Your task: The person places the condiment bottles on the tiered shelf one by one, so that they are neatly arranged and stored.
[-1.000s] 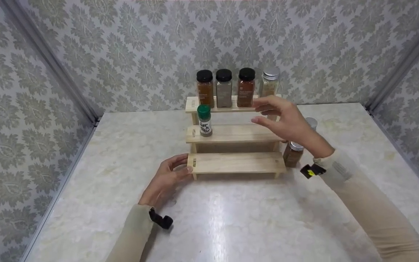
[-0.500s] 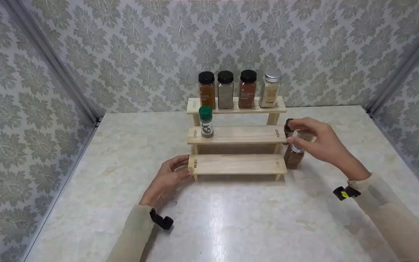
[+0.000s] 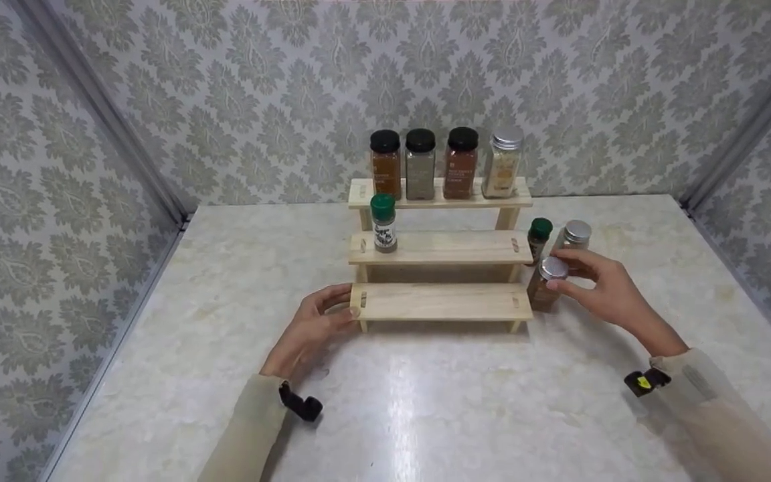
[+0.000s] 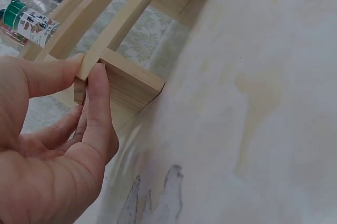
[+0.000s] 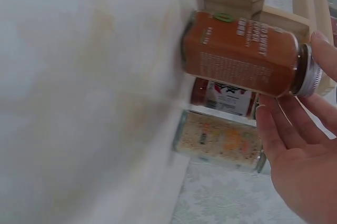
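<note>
My left hand (image 3: 312, 325) pinches the left end of the lowest step of a three-step wooden spice rack (image 3: 442, 301); thumb and fingers close on the board in the left wrist view. My right hand (image 3: 603, 291) grips a reddish-brown spice jar (image 5: 242, 52) near its silver lid, thumb on one side and fingers on the other. That jar stands on the table at the rack's right side. Just behind it are a green-capped spice bottle (image 3: 539, 235) and a silver-lidded jar of pale flakes (image 5: 218, 137).
On the top step stand three black-capped jars (image 3: 420, 167) and a silver-lidded jar (image 3: 504, 164). A green-capped bottle (image 3: 384, 224) is at the left of the middle step. Patterned walls (image 3: 278, 100) border the marbled table (image 3: 425, 402) at back and sides.
My right hand has moved from the top step, by the silver-lidded jar, down and right to the reddish-brown jar beside the rack. My left hand has stayed at the lowest step.
</note>
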A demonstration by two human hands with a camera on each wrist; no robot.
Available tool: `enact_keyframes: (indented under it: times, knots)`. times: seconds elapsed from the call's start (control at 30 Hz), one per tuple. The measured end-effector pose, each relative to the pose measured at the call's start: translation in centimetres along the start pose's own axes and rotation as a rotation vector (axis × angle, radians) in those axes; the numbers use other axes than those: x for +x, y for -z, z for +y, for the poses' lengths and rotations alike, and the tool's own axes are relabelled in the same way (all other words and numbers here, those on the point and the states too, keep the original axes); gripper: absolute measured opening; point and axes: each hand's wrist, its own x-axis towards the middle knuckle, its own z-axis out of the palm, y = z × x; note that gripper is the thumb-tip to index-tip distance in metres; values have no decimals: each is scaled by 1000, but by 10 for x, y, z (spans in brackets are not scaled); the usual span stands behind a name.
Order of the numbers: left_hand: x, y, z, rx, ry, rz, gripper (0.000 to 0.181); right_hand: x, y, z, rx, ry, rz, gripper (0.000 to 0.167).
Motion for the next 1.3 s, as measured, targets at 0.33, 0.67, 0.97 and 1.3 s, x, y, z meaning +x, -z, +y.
enact_keyframes:
  times: [0.33, 0.67, 0.97, 1.3]
  knots:
    - [0, -2, -2, 8, -10, 4, 55, -4, -8, 9, 63, 16, 27, 51]
    - [-1, 1, -2, -28, -29, -64, 60, -6, -8, 3, 70, 30, 68, 45]
    - [1, 0, -2, -1, -21, -13, 58, -3, 2, -11, 51, 76, 97, 45]
    - [0, -5, -1, -26, 17, 37, 57, 3, 14, -39, 89, 122, 148, 45]
